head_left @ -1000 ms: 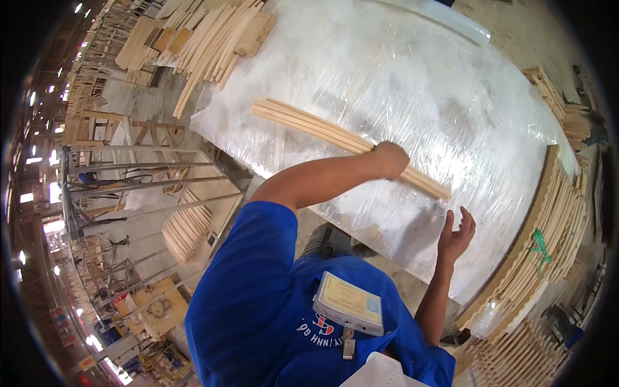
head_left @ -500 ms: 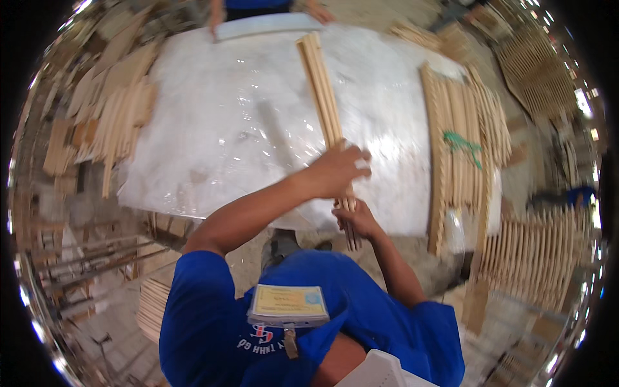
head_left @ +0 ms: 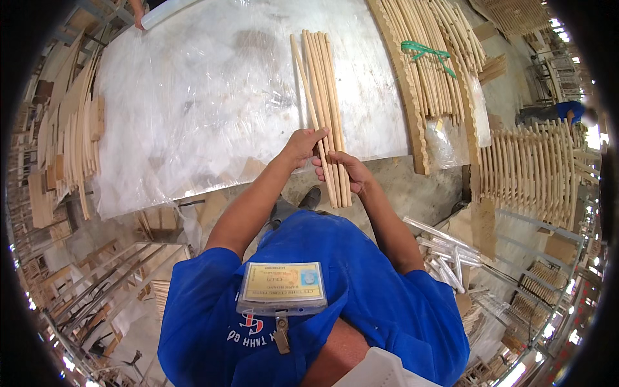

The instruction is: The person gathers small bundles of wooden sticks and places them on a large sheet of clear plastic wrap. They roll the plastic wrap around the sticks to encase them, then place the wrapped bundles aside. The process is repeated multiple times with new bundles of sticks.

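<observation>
Several slim wooden dowels [head_left: 327,97] slant up over the near edge of the plastic-covered table, their lower ends pointing toward my body. My right hand [head_left: 354,173] wraps round the bundle near its lower end. Just above and to the left, my left hand [head_left: 302,147] pinches the leftmost dowel [head_left: 299,64], whose far end stands a little apart from the others. The two hands are close together, and some fingertips are hidden behind the wood.
Plastic film covers the white table [head_left: 193,116]. On its right lies a stack of dowels [head_left: 422,84] with a green tie [head_left: 429,50], between corrugated strips. Wooden slats [head_left: 80,122] lie at left. Another person's hand [head_left: 139,20] is by a plastic roll [head_left: 169,10]. Wrapped bundles [head_left: 451,258] sit lower right.
My left hand has come down the bundle, from reaching over it to gripping one dowel. The dowels have fanned out at the far end. The view has shifted toward my body.
</observation>
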